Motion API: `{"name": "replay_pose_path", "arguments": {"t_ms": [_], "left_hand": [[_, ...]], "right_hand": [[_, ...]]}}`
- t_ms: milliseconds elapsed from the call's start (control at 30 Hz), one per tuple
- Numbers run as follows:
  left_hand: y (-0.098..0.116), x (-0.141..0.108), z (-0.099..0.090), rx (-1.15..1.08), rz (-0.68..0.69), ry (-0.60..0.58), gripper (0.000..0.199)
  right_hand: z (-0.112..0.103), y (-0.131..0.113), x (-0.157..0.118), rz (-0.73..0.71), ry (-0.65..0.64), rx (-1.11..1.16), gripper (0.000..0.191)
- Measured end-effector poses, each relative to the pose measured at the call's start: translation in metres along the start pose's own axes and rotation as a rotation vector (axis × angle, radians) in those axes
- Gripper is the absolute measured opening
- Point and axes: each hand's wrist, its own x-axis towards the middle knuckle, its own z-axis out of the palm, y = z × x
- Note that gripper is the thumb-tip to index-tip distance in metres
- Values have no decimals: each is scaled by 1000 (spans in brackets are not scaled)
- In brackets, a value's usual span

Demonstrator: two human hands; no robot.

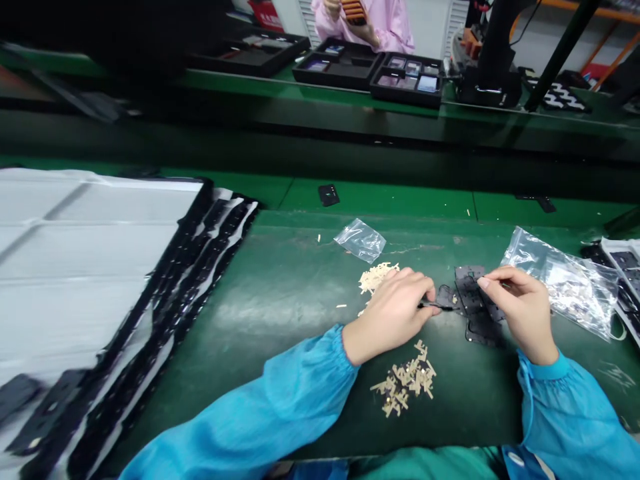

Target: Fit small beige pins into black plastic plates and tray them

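My left hand (393, 310) is closed, its thumb and fingers pinching a thin black piece (433, 306). Just past its fingertips lies a small black plastic part (447, 295). Over a cluster of flat black plastic parts (470, 293), my right hand (525, 308) has thumb and forefinger pressed together; whatever is between them is too small to make out. A pile of small cream pieces (379, 275) is partly hidden behind my left hand. Nearer my body sits a heap of small beige and dark pieces (407, 379).
On the left are stacked white sheets (95, 247) with black parts between them. A small clear bag (361, 240) lies beyond my left hand, and a larger filled bag (567, 283) on the right. Black trays (340, 63) stand at the back, near a person in pink (395, 27).
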Motion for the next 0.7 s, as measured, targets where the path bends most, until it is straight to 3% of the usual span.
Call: {"name": "replay_pose_path", "arguments": {"t_ms": [67, 233, 400, 500, 567, 700], "left_hand": [[-1, -8, -4, -120, -20, -10, 8], [2, -29, -14, -523, -89, 41, 7], [5, -43, -22, -686, -160, 79, 10], [1, -48, -27, -802, -178, 65, 16], [-4, -48, -29, -935, -176, -13, 26], [-12, -48, -26, -1235, -209, -372, 37]], "right_hand": [[4, -1, -4, 47, -69, 39, 10], [18, -10, -17, 65, -365, 36, 41], [27, -22, -20, -103, -418, -153, 49], [28, -29, -18, -112, -509, -116, 52], [28, -35, -17, -118, -586, -59, 55], [28, -44, -17, -274, -659, -41, 63]]}}
